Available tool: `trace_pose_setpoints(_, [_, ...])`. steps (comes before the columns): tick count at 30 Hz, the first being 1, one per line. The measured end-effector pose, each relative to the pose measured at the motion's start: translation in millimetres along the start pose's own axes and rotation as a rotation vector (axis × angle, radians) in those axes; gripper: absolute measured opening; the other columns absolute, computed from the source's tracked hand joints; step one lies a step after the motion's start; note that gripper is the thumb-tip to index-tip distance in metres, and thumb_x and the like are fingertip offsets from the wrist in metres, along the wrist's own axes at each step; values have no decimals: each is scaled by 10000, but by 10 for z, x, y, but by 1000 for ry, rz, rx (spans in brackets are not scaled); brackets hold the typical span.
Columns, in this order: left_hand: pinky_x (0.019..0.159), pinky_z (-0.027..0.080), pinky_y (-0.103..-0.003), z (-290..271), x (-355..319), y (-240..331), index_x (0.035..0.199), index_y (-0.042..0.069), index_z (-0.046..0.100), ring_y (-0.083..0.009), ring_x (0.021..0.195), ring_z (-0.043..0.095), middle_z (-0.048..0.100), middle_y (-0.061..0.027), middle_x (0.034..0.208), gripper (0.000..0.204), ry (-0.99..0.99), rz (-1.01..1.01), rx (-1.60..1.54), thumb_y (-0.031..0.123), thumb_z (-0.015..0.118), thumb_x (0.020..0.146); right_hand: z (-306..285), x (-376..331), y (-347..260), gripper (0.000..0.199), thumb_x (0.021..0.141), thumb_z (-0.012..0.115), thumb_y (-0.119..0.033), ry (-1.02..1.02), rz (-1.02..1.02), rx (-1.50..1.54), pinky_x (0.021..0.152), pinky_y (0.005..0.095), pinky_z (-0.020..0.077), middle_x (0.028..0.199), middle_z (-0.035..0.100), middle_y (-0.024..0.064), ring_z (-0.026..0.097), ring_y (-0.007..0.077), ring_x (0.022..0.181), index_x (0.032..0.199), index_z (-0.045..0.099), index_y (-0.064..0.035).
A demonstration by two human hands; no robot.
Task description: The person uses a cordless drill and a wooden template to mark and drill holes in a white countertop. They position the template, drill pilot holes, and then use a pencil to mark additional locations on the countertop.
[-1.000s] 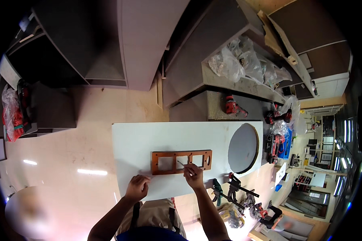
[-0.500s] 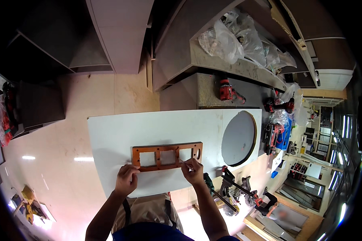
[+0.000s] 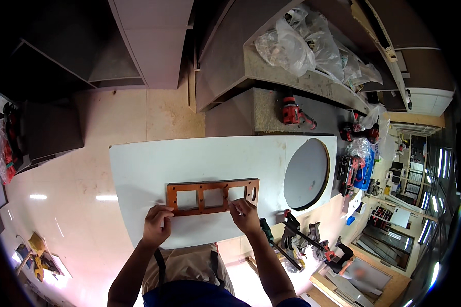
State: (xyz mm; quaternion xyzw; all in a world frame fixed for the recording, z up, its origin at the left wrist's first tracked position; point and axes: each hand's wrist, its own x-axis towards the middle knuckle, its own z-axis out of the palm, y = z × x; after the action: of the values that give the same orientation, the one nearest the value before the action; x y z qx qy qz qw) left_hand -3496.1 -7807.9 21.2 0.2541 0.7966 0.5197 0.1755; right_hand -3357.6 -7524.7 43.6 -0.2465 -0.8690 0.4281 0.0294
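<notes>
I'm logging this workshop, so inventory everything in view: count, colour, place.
Panel: one, white, centre, round hole toward its right end.
Wooden frame: one, reddish brown, flat on the panel.
Power tools: several, red and black, beyond the panel and rightward.
Clamps: at least two, dark green and black, off the panel's near right side.
Plastic bags: several, clear, upper right.
Cabinets: several, grey, top.
Floor: one, beige, left.
Other person: one, partly dark clothing, background right.
Farther clutter: too small to tell.
Left hand: one, bare, at the frame's near left corner.
Right hand: one, bare, at the frame's near edge, rightward; contents unclear.
</notes>
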Motion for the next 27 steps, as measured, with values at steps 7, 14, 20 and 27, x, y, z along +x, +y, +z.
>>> trace_pose_setpoints(7, [813, 520, -400, -37, -32, 13, 863, 29, 618, -326, 919, 660, 690, -129, 987, 230, 7, -19, -5, -140, 566, 716, -41, 54, -85, 94, 858, 685, -9, -46, 16, -23, 564, 322, 504, 753, 657, 144, 658, 238, 627, 882, 596, 7])
trace_pose_setpoints(14, [815, 521, -401, -128, -89, -6, 854, 27, 614, -324, 911, 663, 690, -130, 981, 222, 27, -5, -8, -139, 556, 719, -34, 13, -78, 93, 855, 685, -19, -67, 61, -10, 564, 330, 511, 754, 670, 166, 676, 263, 646, 853, 597, 11])
trace_pose_setpoints(20, [804, 525, -398, -203, -158, -17, 841, 28, 608, -322, 907, 664, 690, -128, 979, 208, 52, -6, -7, -134, 555, 721, 21, -143, -92, 80, 851, 676, -23, -81, 53, -48, 565, 339, 510, 717, 657, 158, 672, 276, 637, 838, 604, 10])
trace_pose_setpoints(27, [784, 554, -372, -363, -242, 25, 849, 33, 613, -302, 926, 673, 687, -120, 998, 229, 93, -24, -53, -151, 550, 729, 226, -440, -192, 71, 826, 672, -9, -124, 55, -139, 550, 365, 493, 694, 621, 145, 630, 317, 601, 806, 604, -14])
